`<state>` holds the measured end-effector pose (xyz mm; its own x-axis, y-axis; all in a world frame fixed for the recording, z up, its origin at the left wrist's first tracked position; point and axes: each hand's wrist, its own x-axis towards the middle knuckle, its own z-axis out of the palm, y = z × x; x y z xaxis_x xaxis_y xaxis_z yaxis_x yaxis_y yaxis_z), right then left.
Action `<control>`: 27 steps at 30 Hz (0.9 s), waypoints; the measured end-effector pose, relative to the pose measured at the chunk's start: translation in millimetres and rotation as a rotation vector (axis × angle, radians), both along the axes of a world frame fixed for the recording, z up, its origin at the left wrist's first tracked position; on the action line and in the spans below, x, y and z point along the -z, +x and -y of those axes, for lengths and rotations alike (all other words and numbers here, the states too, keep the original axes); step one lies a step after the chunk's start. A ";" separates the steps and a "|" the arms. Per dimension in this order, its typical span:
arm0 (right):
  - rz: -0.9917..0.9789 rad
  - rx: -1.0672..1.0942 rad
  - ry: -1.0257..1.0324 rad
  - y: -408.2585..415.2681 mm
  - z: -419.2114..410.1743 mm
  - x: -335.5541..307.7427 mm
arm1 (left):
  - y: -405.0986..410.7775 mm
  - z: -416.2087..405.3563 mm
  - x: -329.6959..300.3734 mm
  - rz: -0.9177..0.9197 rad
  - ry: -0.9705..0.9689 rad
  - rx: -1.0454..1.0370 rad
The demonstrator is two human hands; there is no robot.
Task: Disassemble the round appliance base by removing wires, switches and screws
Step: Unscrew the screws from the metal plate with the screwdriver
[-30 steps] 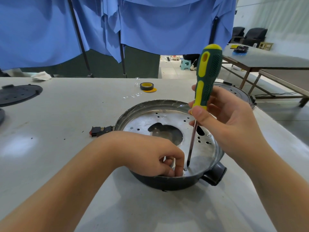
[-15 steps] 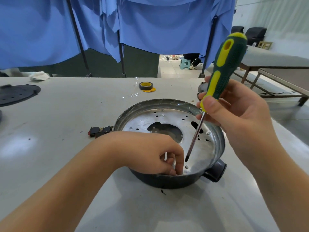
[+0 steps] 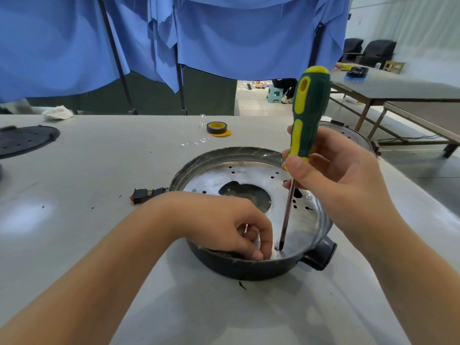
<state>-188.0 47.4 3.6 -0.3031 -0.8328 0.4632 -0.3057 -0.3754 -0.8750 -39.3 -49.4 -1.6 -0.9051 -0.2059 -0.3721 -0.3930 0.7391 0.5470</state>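
Note:
The round appliance base (image 3: pixel 224 155) is a dark shell with a perforated metal plate inside, lying on the grey table. My right hand (image 3: pixel 331 178) grips the green and yellow screwdriver (image 3: pixel 308 113) almost upright. Its tip sits on a screw (image 3: pixel 280 249) at the near edge of the plate. My left hand (image 3: pixel 224 225) lies over the near rim of the base with its fingers curled down onto the plate, right beside the tip. What lies under those fingers is hidden. A removed black switch (image 3: pixel 146 194) with a red end lies left of the base.
A roll of black and yellow tape (image 3: pixel 216 127) lies behind the base, near a scrap of clear plastic (image 3: pixel 196 141). A black perforated disc (image 3: pixel 25 140) sits at the far left. Another round appliance part (image 3: pixel 353 135) shows behind my right hand. Blue curtains hang beyond the table's far edge.
The screwdriver was tilted with its tip lifted off the plate; it now stands nearly upright with the tip down on the screw. My left hand has stayed in place.

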 end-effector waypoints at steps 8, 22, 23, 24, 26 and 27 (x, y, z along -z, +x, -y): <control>0.144 -0.055 -0.037 1.4 -4.3 -5.6 | 1.4 1.7 2.8 -0.017 0.014 -0.047; 0.073 -0.125 -0.056 8.3 -5.3 -1.2 | 14.2 2.0 3.2 -0.061 -0.013 -0.186; 0.076 -0.129 -0.052 8.8 -5.1 -1.0 | 13.8 2.3 1.8 -0.050 -0.007 -0.188; 0.080 -0.133 -0.049 9.6 -4.9 -0.5 | 13.1 2.5 0.6 -0.042 -0.002 -0.189; 0.080 -0.140 -0.048 10.7 -4.6 0.2 | 11.5 3.1 -0.9 -0.032 0.001 -0.188; 0.076 -0.143 -0.049 11.0 -4.6 0.4 | 11.1 3.3 -1.3 -0.029 0.003 -0.189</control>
